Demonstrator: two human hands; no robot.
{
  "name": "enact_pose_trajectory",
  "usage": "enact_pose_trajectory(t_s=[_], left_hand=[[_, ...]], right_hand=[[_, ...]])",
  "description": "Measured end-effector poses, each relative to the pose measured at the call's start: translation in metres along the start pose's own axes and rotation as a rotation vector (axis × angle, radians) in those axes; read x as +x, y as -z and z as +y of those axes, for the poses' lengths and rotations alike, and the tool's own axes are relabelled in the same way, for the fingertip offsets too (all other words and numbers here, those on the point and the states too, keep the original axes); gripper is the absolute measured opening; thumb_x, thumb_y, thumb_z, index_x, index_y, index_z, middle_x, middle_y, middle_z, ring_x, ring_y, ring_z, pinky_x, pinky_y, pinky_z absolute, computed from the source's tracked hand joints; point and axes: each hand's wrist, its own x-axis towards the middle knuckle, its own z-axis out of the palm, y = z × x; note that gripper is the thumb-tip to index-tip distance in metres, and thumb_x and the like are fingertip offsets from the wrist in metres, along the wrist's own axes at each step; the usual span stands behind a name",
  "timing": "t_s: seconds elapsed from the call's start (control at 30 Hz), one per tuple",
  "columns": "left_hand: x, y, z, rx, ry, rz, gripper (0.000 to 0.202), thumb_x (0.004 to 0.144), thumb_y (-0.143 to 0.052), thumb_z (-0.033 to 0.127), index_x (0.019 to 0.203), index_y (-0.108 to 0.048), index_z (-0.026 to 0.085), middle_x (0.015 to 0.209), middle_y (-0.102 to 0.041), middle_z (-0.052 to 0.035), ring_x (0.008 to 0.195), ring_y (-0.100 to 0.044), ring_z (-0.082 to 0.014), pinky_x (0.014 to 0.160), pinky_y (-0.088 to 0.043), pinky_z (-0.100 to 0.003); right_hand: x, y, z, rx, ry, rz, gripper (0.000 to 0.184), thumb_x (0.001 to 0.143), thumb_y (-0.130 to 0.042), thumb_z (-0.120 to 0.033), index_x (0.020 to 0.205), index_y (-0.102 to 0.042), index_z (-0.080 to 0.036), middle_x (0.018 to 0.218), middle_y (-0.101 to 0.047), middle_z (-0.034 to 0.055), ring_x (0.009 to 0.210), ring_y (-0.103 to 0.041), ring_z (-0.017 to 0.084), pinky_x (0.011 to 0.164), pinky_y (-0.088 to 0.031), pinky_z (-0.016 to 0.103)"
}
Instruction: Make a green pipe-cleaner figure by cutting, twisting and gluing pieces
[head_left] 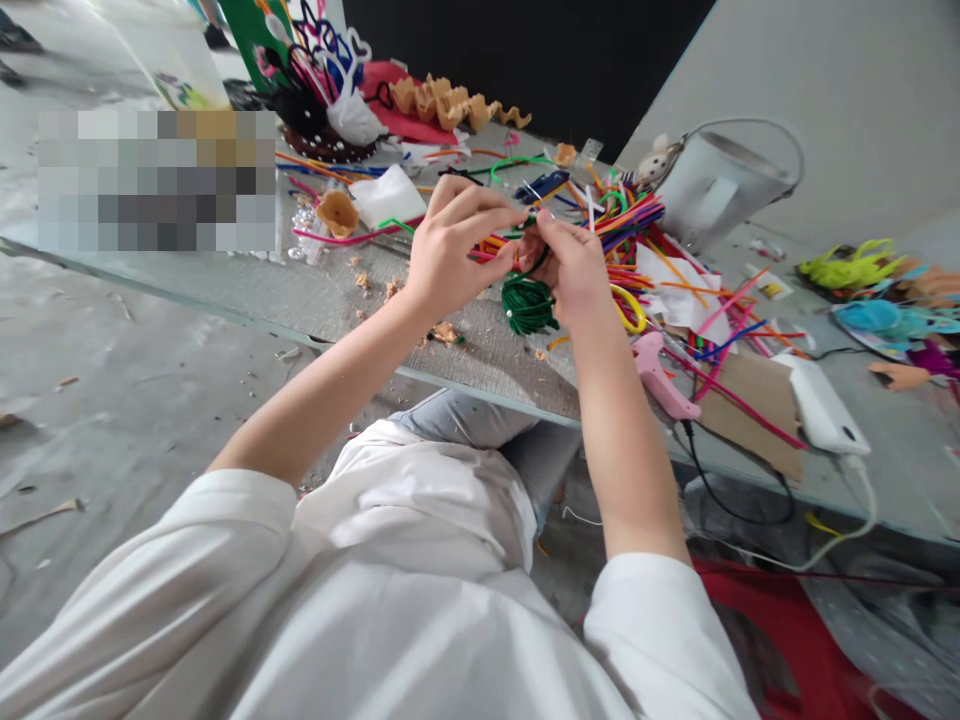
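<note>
My left hand reaches in over the table, thumb and fingertips closed together close to my right hand. Between the fingertips of both hands is a small dark green fuzzy strand, which looks like a pipe cleaner; its far end is hidden by my fingers. Just below my right hand is a dark green yarn bundle with a small white dot on it. Whether the bundle joins the strand I cannot tell. Many coloured pipe cleaners lie behind and beside my right hand.
A pink glue gun lies right of my right forearm, by brown cardboard and a white power strip. A grey watering can stands behind. Egg-carton pieces, a white foam block and crumbs lie on the table.
</note>
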Motion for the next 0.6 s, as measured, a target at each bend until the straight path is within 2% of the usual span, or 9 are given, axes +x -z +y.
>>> enact_pose_trajectory(t_s=[0.13, 0.23, 0.33, 0.47, 0.5, 0.6], left_hand=[[0.001, -0.001, 0.003, 0.015, 0.042, 0.004, 0.030, 0.093, -0.055, 0.040, 0.115, -0.071, 0.028, 0.117, -0.067, -0.0084, 0.120, -0.052, -0.0267, 0.108, -0.044, -0.051], [0.003, -0.003, -0.001, 0.041, 0.026, 0.004, 0.026, 0.094, -0.053, 0.037, 0.112, -0.071, 0.029, 0.116, -0.069, -0.0070, 0.118, -0.052, -0.0247, 0.108, -0.045, -0.051], [0.004, 0.000, 0.001, 0.068, 0.071, 0.014, 0.025, 0.093, -0.053, 0.034, 0.110, -0.070, 0.027, 0.115, -0.068, -0.0096, 0.121, -0.054, -0.0268, 0.106, -0.047, -0.050], [-0.010, 0.016, 0.026, 0.073, 0.109, 0.117, 0.018, 0.088, -0.055, 0.027, 0.103, -0.066, 0.032, 0.111, -0.066, -0.0093, 0.109, -0.061, -0.0245, 0.097, -0.054, -0.045], [-0.017, 0.019, 0.034, 0.053, 0.094, 0.073, 0.018, 0.090, -0.052, 0.025, 0.102, -0.065, 0.031, 0.109, -0.067, -0.0092, 0.108, -0.061, -0.0233, 0.097, -0.054, -0.043], [-0.039, 0.021, 0.055, -0.009, -0.037, -0.211, 0.020, 0.092, -0.050, 0.022, 0.103, -0.067, 0.020, 0.106, -0.069, -0.0102, 0.105, -0.064, -0.0224, 0.097, -0.054, -0.041]], right_hand=[[0.003, -0.001, 0.006, 0.138, 0.022, 0.039, 0.067, 0.089, -0.037, -0.084, 0.082, -0.068, -0.025, 0.089, -0.073, 0.0070, 0.074, -0.070, 0.021, 0.073, -0.062, 0.042], [0.005, -0.002, 0.010, 0.125, 0.057, 0.023, 0.067, 0.085, -0.039, -0.087, 0.078, -0.067, -0.026, 0.087, -0.073, 0.0058, 0.072, -0.068, 0.020, 0.070, -0.060, 0.040], [0.005, -0.002, 0.013, 0.003, 0.092, 0.016, 0.069, 0.087, -0.035, -0.087, 0.089, -0.070, -0.027, 0.089, -0.073, 0.0069, 0.078, -0.069, 0.021, 0.071, -0.058, 0.039], [0.005, -0.004, 0.014, -0.187, 0.226, 0.163, 0.076, 0.094, -0.018, -0.081, 0.111, -0.069, -0.027, 0.094, -0.071, 0.0089, 0.087, -0.070, 0.024, 0.078, -0.056, 0.042], [0.005, -0.004, 0.014, -0.233, 0.261, 0.198, 0.076, 0.095, -0.016, -0.079, 0.113, -0.069, -0.027, 0.097, -0.071, 0.0092, 0.090, -0.070, 0.024, 0.081, -0.056, 0.042], [0.005, -0.007, 0.014, -0.330, 0.300, 0.251, 0.072, 0.100, -0.013, -0.071, 0.114, -0.068, -0.026, 0.103, -0.070, 0.0100, 0.097, -0.069, 0.024, 0.087, -0.055, 0.042]])
